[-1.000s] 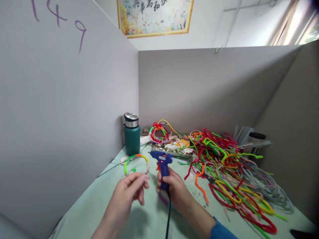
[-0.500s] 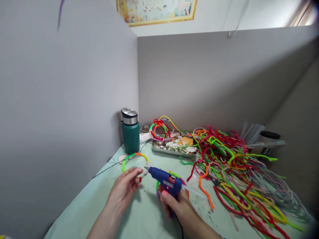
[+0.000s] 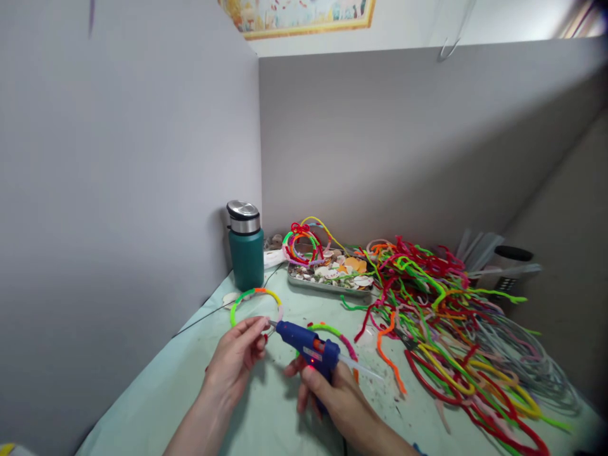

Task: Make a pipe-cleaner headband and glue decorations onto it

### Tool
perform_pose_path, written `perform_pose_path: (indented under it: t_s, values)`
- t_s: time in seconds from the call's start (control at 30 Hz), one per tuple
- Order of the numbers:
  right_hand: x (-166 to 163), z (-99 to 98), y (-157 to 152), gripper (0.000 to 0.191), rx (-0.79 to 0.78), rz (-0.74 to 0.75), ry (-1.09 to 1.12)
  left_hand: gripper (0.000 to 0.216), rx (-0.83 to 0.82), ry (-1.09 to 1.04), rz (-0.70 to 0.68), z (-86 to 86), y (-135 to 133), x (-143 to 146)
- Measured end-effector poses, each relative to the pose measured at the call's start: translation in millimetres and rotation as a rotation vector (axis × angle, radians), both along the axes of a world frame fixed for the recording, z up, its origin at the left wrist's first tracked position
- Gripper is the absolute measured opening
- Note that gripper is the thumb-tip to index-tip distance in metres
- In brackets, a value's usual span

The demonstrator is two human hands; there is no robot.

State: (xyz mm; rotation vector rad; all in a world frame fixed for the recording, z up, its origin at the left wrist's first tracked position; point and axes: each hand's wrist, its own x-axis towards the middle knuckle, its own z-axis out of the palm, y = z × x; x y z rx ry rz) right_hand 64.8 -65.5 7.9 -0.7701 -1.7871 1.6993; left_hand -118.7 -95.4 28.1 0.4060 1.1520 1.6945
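**Hands at glue gun nozzle, clutter to the right**

Right hand (image 3: 327,396) was closed around the grip of the blue glue gun (image 3: 308,345), red lamp lit, nozzle pointing left. Left hand (image 3: 235,361) had its fingertips pinched together at the nozzle tip; what they held was too small to tell. Multicoloured ring (image 3: 255,303) lay on the counter (image 3: 156,392) just behind the left hand. A second curved piece (image 3: 332,334) sat behind the gun. Green flask (image 3: 246,247) stood at the corner. Metal tray (image 3: 327,285) of shells and a pile of pipe cleaners (image 3: 446,323) crowded the right side.
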Motion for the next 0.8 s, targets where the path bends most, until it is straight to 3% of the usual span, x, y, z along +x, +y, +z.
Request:
perform_pose_path:
  t_s: [0.3,0.8]
  values:
    - [2.8,-8.7,1.2,0.044,0.04,-0.065,-0.059,0.027,-0.008,0.004,-0.001,-0.3,-1.8,0.5]
    - [2.8,-6.3,0.1,0.041,0.069,-0.088,-0.08,0.028,-0.017,0.032,0.016,2.8,-2.9,3.0]
